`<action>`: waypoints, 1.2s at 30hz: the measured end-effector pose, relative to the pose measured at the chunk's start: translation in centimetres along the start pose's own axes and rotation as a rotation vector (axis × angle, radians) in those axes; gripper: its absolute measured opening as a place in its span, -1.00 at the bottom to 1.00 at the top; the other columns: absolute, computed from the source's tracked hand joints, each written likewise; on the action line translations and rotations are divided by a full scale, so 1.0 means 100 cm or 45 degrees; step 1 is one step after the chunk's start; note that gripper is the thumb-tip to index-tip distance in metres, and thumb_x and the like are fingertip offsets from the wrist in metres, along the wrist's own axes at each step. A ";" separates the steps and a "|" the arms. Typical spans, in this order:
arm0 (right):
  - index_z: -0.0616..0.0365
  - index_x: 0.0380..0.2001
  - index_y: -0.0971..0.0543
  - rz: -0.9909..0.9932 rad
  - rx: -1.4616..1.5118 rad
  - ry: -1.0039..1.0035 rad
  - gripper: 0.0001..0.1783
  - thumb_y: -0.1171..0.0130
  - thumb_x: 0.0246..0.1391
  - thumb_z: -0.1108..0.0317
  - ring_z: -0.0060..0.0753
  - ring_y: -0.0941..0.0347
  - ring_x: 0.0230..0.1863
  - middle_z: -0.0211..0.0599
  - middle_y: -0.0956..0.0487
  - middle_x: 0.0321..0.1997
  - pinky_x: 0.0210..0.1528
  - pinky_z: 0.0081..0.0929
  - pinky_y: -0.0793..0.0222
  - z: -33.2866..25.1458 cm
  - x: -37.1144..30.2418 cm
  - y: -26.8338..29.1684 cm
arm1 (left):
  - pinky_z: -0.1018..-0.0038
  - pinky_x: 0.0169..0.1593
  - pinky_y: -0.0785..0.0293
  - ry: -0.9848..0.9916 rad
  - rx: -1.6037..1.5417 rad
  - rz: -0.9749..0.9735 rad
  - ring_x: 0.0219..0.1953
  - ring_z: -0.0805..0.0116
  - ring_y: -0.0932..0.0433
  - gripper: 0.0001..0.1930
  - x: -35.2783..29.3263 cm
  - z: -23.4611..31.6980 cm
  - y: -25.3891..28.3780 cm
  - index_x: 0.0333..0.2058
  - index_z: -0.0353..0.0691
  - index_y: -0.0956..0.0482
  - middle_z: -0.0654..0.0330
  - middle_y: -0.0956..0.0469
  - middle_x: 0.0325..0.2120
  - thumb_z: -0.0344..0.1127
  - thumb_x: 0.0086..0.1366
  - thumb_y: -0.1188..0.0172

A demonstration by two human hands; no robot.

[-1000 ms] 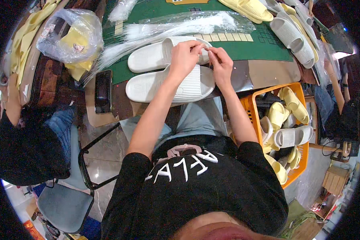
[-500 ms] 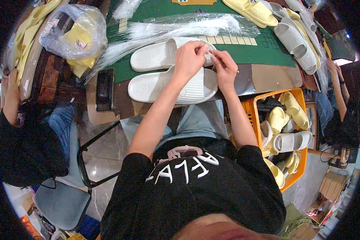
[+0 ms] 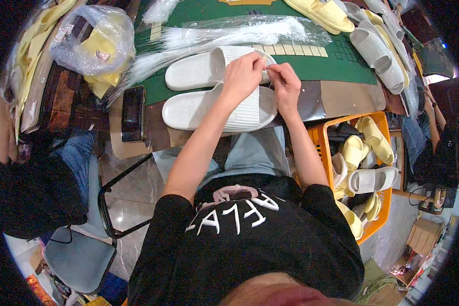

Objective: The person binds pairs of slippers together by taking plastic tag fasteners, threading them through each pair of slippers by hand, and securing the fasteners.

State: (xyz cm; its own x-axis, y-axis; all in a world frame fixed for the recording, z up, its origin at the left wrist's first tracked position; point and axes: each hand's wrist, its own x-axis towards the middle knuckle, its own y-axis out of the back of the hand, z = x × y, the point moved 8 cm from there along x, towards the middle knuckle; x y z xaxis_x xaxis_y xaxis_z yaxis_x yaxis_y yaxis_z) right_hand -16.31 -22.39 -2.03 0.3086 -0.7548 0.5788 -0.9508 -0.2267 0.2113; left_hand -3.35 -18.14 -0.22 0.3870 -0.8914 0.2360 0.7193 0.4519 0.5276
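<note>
Both white slippers lie on the desk [image 3: 341,97] edge. The left hand [image 3: 244,75] and right hand [image 3: 285,84], fingers pinched shut, meet over the far slipper [image 3: 199,71], above the near slipper [image 3: 209,109]; pinched item indiscernible.

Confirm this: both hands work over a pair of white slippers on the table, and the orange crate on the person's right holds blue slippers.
Not blue. In the head view the orange crate holds pale yellow and white slippers. The left hand and right hand do meet over the white slippers.
</note>
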 end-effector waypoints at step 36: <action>0.24 -0.39 -0.52 -0.059 0.255 -0.079 -0.85 0.01 -0.04 0.64 -0.61 -0.27 -0.48 -0.42 -0.35 -0.49 -0.44 -0.69 -0.19 0.004 0.000 -0.003 | 0.18 -0.25 -0.39 0.086 0.034 -0.187 -0.36 0.01 -0.52 -0.67 0.000 -0.007 -0.011 -0.50 -0.19 -0.55 0.03 -0.56 -0.49 -0.14 0.21 0.12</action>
State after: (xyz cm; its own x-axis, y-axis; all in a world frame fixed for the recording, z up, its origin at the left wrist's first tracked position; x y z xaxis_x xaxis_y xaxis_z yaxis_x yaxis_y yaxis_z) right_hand -16.00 -22.51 -2.43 0.3559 -0.7756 0.5214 -0.9240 -0.3754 0.0722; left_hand -3.75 -18.61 -1.41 0.3175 -0.9430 0.0997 0.7558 0.3151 0.5741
